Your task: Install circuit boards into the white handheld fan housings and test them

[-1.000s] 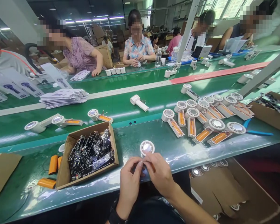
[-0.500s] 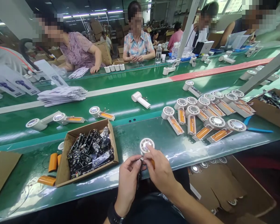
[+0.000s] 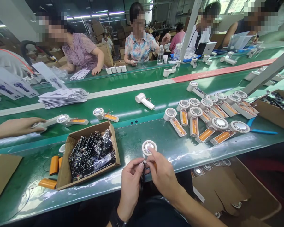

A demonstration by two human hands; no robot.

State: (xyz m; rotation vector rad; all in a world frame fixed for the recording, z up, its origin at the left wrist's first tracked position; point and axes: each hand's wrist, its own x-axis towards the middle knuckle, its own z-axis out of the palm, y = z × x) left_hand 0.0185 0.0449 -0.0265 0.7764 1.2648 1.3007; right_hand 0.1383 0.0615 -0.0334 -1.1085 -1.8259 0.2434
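Observation:
Close to the bench's front edge, a white handheld fan body (image 3: 149, 147) has its round grille facing up. My left hand (image 3: 130, 184) is closed, thumb and fingers pinching the upper end of a narrow dark circuit board (image 3: 142, 182) that hangs down. My right hand (image 3: 162, 172) meets it there, thumb and fingers bent together at the board's end, with the index finger reaching onto the fan's grille. Those fingers cover the fan's handle, with a bit of orange showing between them. Whether the right hand grips a wire or the handle is hidden.
Left of my hands stands a cardboard box (image 3: 61, 170) of circuit boards, beside orange batteries (image 3: 54, 165). Several fan bodies (image 3: 195, 112) with orange batteries lie to the right, near blue-handled pliers (image 3: 262, 131). A co-worker's hand (image 3: 23, 126) reaches in at left. Below right is an open carton (image 3: 255, 192).
A co-worker's hand has come in from the left onto a fan on the belt. Fans on the belt have shifted slightly right. Across the belt, a person has raised one hand. My hands barely move.

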